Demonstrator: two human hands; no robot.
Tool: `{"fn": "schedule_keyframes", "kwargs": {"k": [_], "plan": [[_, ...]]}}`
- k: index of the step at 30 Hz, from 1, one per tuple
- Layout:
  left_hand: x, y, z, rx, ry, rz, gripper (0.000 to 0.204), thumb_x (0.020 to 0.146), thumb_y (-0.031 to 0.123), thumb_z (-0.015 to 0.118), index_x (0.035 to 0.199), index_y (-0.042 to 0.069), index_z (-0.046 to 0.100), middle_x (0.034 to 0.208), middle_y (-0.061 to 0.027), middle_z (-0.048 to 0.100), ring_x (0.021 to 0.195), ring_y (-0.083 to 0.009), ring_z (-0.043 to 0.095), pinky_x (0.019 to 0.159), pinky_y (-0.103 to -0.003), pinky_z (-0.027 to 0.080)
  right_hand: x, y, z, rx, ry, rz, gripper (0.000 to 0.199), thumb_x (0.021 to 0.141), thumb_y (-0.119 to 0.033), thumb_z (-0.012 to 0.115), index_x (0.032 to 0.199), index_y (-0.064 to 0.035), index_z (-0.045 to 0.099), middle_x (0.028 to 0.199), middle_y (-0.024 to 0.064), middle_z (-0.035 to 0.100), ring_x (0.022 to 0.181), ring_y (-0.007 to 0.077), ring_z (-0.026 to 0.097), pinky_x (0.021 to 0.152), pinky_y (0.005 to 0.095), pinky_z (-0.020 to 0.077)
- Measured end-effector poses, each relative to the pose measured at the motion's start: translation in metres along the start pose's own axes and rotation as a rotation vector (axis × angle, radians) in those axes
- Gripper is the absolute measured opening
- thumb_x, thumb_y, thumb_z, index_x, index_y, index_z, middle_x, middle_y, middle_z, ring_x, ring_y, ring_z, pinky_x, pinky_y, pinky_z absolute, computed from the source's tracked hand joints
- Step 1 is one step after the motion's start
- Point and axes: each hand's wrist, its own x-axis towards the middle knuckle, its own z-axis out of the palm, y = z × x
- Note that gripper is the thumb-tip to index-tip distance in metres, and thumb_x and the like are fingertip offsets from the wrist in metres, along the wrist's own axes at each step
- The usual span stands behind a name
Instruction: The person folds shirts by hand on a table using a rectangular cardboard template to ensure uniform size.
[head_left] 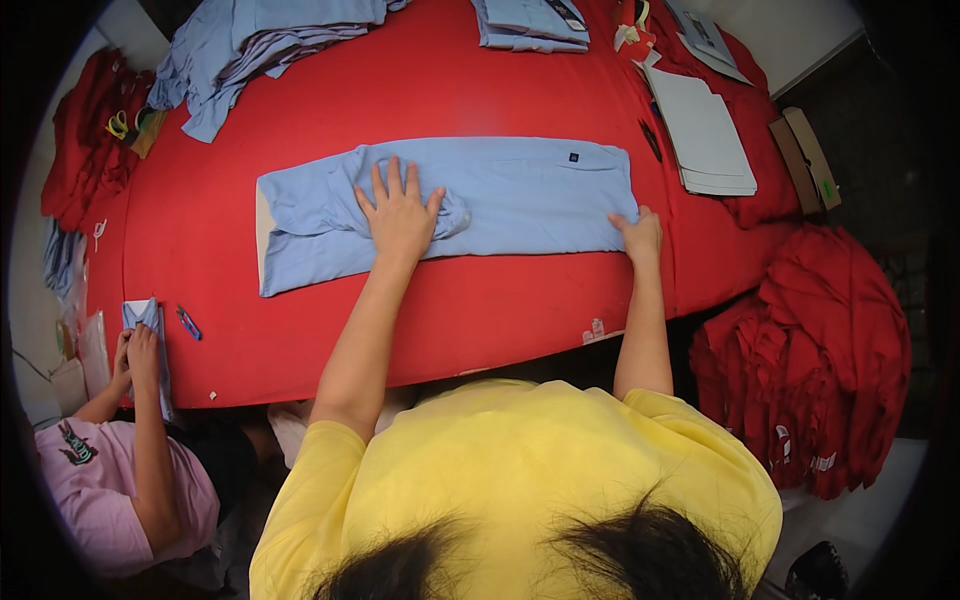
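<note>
At the far left a co-worker in a pink shirt sits at the edge of the red cloth-covered surface, both hands on a small folded light-blue piece, with a small blue-handled tool lying just beside it. Behind that, a heap of red garments spills off the left corner, and a loose pile of light-blue garments sits at the far edge.

In the middle lies the light-blue garment, folded into a long flat band running left to right across the surface. Its left end shows a pale board or lining at the edge, a bunched ridge of cloth crosses near the middle, and a small dark patch sits toward the upper right.

The person in the yellow shirt presses the left hand flat on the garment, fingers spread wide, palm down over the bunched ridge, gripping nothing. The right hand rests at the garment's lower right corner, fingers curled in on the cloth edge; whether it pinches the fabric I cannot tell.

Farther right, a stack of white sheets lies on the surface, a folded light-blue stack beyond it, and a big mound of red garments sits off the right side.
</note>
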Motion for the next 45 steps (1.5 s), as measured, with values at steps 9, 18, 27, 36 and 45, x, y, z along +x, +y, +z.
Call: {"fn": "schedule_keyframes", "kwargs": {"k": [9,18,27,36,45], "plan": [[0.009,-0.017,0.007,-0.636,-0.203,-0.179,0.022,0.091,0.024,0.056,0.101,0.008,0.066,0.106,-0.0169,0.064,0.095,-0.0395,0.060,0.081,-0.047,0.046,-0.087,-0.186,0.011,0.543,-0.289,-0.628,0.040,0.076,-0.010,0.070,0.111,-0.0005,0.053,0.113,0.0187,0.056,0.105,0.0330,0.057,0.091,0.0369,0.0450],[0.020,-0.035,-0.003,-0.817,-0.300,-0.206,0.051,0.084,0.013,0.062,0.132,0.008,0.043,0.113,-0.0281,0.060,0.096,-0.0445,0.060,0.085,-0.048,0.046,-0.130,-0.188,0.040,0.776,-0.786,-0.382,0.036,0.091,-0.017,0.059,0.123,-0.0045,0.054,0.109,0.0226,0.061,0.078,0.0206,0.064,0.075,0.0310,0.0517],[0.038,0.003,-0.015,-0.255,0.017,0.174,0.043,0.081,0.011,0.066,0.122,0.009,0.055,0.117,-0.0169,0.055,0.101,-0.0343,0.057,0.087,-0.042,0.047,-0.044,-0.117,0.039,0.531,-0.311,-0.287,0.024,0.083,-0.001,0.061,0.107,-0.0020,0.058,0.092,0.0116,0.064,0.084,0.0214,0.063,0.076,0.0328,0.0507],[0.086,0.078,0.067,-0.616,-0.130,0.130,0.020,0.086,0.026,0.063,0.095,0.008,0.064,0.095,-0.0097,0.061,0.086,-0.0303,0.059,0.076,-0.042,0.046,-0.057,-0.120,0.053,0.333,0.060,-0.538,0.008,0.081,-0.007,0.064,0.084,-0.0002,0.059,0.082,0.0183,0.064,0.076,0.0364,0.063,0.067,0.0417,0.0503],[0.078,0.090,0.035,-0.806,-0.088,0.014,0.032,0.091,0.035,0.058,0.095,0.003,0.061,0.090,-0.0146,0.062,0.084,-0.0340,0.060,0.078,-0.042,0.047,-0.061,-0.132,0.034,0.664,-0.310,-0.130,0.050,0.085,-0.012,0.064,0.128,0.0029,0.043,0.099,0.0188,0.065,0.085,0.0255,0.065,0.077,0.0350,0.0507]]}}
